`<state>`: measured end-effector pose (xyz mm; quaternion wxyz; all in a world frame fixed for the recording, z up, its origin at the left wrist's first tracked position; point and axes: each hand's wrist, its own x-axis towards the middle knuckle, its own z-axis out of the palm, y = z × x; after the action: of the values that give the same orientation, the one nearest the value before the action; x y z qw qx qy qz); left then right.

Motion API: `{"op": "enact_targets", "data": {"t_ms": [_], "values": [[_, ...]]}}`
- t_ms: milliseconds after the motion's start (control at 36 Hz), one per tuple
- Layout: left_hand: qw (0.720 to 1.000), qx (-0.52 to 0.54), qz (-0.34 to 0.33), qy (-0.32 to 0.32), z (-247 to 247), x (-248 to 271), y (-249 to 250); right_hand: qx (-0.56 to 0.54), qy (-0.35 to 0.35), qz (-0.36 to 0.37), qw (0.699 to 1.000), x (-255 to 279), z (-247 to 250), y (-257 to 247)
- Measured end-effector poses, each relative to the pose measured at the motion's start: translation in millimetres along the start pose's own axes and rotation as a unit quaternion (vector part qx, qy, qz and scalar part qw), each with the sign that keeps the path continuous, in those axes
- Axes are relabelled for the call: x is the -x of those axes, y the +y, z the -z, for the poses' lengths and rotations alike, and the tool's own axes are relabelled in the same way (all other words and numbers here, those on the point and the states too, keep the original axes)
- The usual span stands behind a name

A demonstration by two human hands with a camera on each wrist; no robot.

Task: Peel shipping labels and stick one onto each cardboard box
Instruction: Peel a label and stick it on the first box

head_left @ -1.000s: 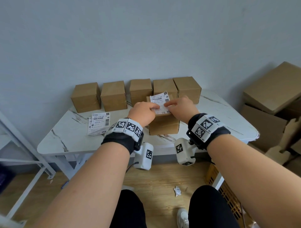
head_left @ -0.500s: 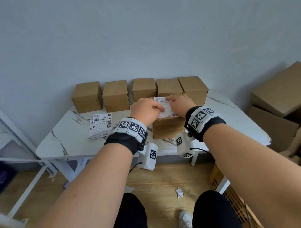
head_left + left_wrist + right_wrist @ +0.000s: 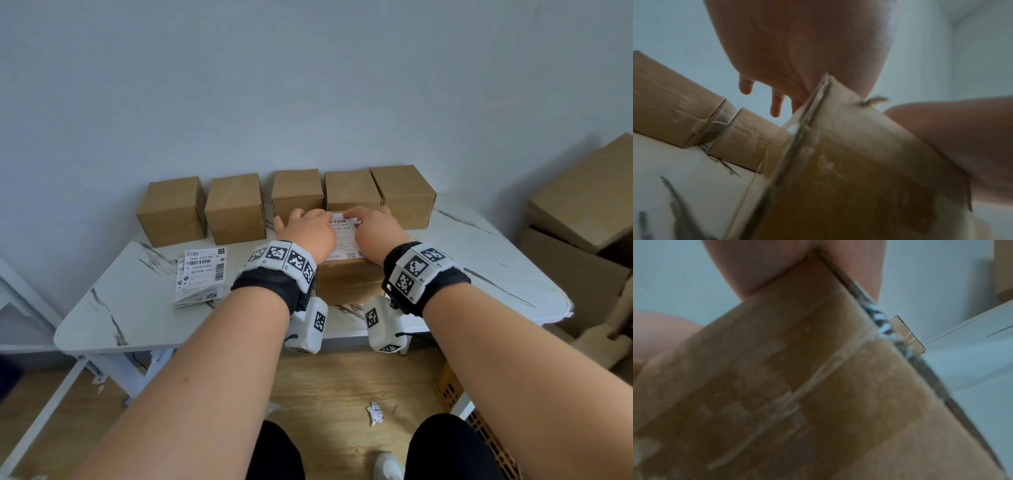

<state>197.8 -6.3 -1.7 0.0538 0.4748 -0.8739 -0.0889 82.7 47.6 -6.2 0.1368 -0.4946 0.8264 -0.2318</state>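
A brown cardboard box (image 3: 346, 284) stands near the front edge of the table, between my wrists. A white shipping label (image 3: 344, 236) lies flat on its top. My left hand (image 3: 305, 228) rests on the label's left part and my right hand (image 3: 371, 229) on its right part, fingers laid flat. In the left wrist view the palm (image 3: 807, 48) sits on the box (image 3: 849, 162) and straight fingers (image 3: 774, 105) reach past its edge. The right wrist view shows the palm (image 3: 797, 264) on the box (image 3: 797, 386).
Several plain boxes (image 3: 236, 209) line the wall at the back of the white marble table (image 3: 120, 318). A stack of label sheets (image 3: 202, 274) lies left of my hands. Large cardboard boxes (image 3: 582, 212) sit at the right, and a paper scrap (image 3: 376, 413) is on the floor.
The label was pinched and tilted up over the box; it has come down flat onto the box top, and both hands have flattened on it.
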Motion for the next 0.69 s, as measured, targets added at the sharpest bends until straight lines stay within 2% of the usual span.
{"op": "enact_targets", "data": {"t_ms": [194,306,500,694], "values": [[0.999,0.039,0.011,-0.001,-9,4,0,0.106,-0.002,0.05,0.993,9,6,-4],[0.999,0.047,0.01,-0.005,-10,3,-1,0.109,-0.015,0.027,0.994,9,6,-6],[0.998,0.059,0.022,-0.012,-10,6,1,0.099,0.005,-0.018,0.995,8,4,-8],[0.997,0.058,0.035,-0.024,-10,5,2,0.102,0.034,-0.003,0.994,13,3,-6]]}}
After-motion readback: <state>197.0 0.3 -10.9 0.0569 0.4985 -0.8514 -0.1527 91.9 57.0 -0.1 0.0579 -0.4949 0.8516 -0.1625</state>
